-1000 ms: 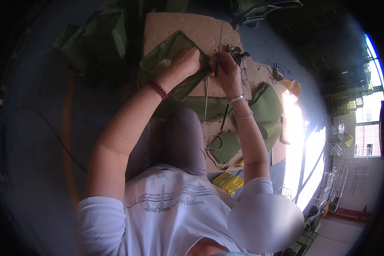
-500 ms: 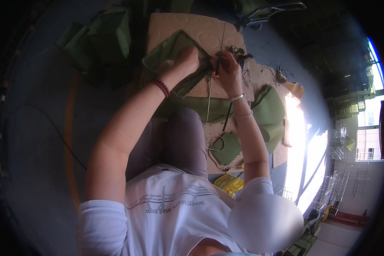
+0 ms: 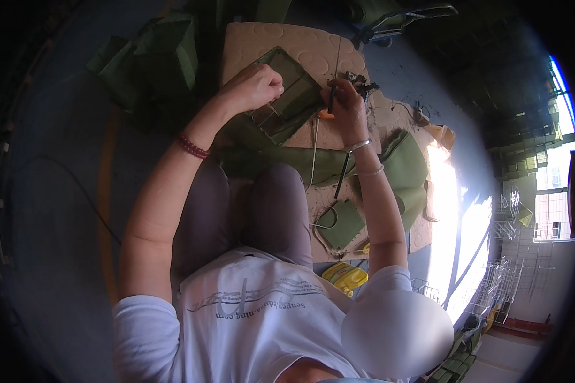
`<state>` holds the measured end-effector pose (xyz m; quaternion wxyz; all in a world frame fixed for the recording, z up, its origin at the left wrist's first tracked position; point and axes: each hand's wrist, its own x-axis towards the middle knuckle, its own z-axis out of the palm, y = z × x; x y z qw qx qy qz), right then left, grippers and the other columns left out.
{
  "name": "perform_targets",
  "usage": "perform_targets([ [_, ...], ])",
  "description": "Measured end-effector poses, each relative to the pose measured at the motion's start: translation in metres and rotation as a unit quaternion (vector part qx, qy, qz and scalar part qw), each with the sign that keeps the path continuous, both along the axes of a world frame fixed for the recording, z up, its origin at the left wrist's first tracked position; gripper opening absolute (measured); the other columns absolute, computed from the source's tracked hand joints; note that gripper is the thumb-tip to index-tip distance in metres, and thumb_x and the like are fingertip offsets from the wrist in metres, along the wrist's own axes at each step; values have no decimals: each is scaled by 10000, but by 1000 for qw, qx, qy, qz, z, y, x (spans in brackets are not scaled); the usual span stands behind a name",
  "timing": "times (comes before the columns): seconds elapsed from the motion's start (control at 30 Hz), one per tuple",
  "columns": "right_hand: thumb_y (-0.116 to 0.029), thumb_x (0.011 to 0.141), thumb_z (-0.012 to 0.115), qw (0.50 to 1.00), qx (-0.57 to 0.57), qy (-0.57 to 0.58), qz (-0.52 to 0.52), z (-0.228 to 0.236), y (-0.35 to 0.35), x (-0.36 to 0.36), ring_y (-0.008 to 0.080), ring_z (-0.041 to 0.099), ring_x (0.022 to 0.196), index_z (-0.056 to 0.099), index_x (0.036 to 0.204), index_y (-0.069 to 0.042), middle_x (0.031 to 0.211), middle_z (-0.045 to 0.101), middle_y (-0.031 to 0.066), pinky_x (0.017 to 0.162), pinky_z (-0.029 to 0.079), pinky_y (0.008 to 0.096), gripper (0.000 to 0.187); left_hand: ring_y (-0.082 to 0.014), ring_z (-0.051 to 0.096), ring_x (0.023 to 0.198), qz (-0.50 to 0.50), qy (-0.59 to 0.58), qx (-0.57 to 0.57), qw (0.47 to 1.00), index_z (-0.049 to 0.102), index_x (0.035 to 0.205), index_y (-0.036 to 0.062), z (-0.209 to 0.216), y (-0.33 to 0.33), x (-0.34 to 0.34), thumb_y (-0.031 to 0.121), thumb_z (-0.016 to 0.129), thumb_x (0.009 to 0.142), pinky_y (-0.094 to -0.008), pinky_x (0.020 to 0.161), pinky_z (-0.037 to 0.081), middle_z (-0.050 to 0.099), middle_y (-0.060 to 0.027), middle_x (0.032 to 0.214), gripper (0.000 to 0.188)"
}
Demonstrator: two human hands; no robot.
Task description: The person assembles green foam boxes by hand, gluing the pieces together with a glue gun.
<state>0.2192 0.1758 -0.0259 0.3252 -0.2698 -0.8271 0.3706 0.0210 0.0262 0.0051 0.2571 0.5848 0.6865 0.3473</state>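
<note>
A green open box (image 3: 302, 118) with thin wire bars inside sits tilted on the tan padded surface in front of me. My left hand (image 3: 257, 87) is closed over the box's upper left side, fingers curled. Whatever the fingers hold is hidden. At the box's right corner, my right hand (image 3: 347, 102) grips a thin rod tool (image 3: 333, 96) with a dark handle, its long shaft pointing away from me. Just below these fingers is an orange piece (image 3: 326, 115), with a pale cord (image 3: 314, 150) running down from it.
Green boxes (image 3: 166, 54) stand at the far left. Green sheet material (image 3: 406, 166) and a smaller green piece (image 3: 340, 223) lie to the right. A yellow container (image 3: 345, 277) stands beside me. Dark scraps (image 3: 359, 83) lie beyond my right hand. The tan padded surface (image 3: 294, 38) reaches behind the box.
My left hand has moved left and back from inside the box to its upper left side. The box has turned and shifted slightly right. My right hand stays nearly in place.
</note>
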Motion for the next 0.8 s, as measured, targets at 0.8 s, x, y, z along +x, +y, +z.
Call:
perform_targets([
  [0.8,-168,782,589,566,794,-219,26,94,-9,-4,125,599,783,613,1050,-162,782,561,-24,795,422,305,270,-366,601,703,74,193,201,958,558,689,19,-11,-23,24,167,557,831,-448,600,462,598,-142,717,205],
])
